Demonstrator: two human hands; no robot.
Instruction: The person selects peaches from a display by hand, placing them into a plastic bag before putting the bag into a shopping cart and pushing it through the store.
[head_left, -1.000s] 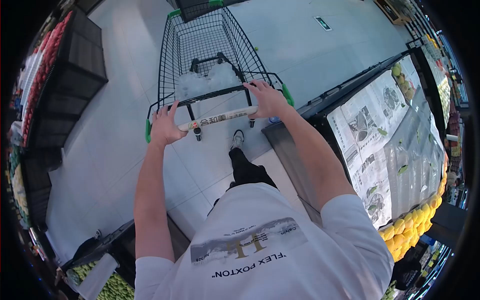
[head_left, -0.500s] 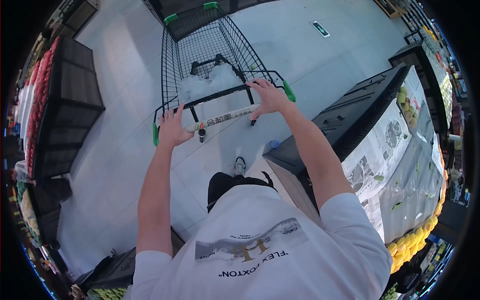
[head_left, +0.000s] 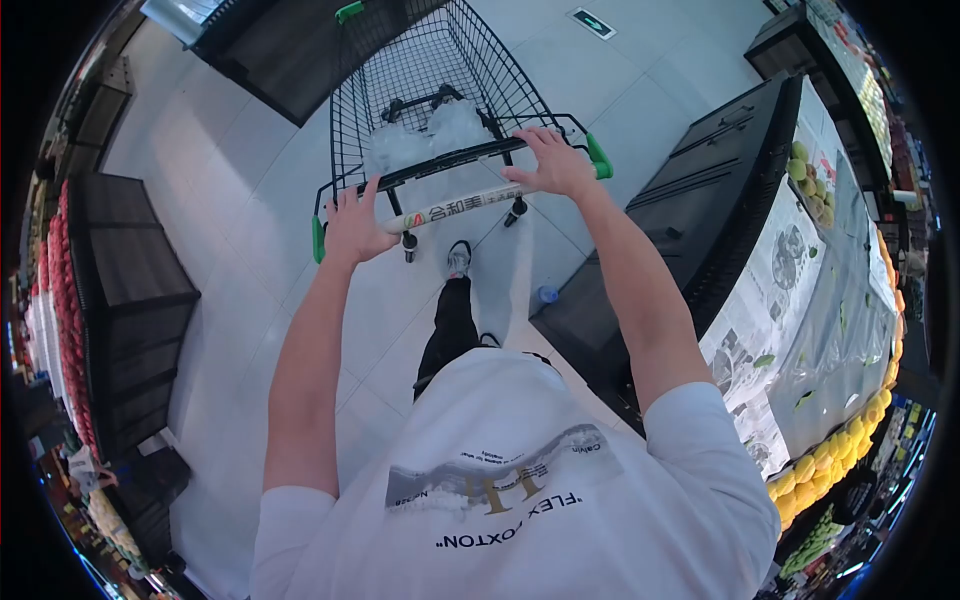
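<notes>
A black wire shopping cart [head_left: 365, 95] with green corner pieces is in front of me. Across its near end runs a pale handle bar [head_left: 462, 207] printed with dark characters. My left hand [head_left: 358, 228] grips the left end of that bar, thumb along it and fingers reaching over toward the black frame. Near the right end, my right hand [head_left: 553, 163] holds the bar in the same way, its fingertips by the black rail. Clear plastic bags [head_left: 455, 125] lie in the cart close to the handle; their contents cannot be made out.
Close on my right stands a dark produce stand [head_left: 720, 165] with printed paper, round green fruit [head_left: 812, 180] and yellow fruit [head_left: 825, 470]. A dark stand [head_left: 285, 55] is beyond the cart's left side. Another display [head_left: 140, 300] with red produce is left. A floor sign [head_left: 592, 22] lies ahead.
I have moved forward with the cart, both hands staying on the handle. The dark stand ahead on the left is nearer, and my leg has stepped out in front.
</notes>
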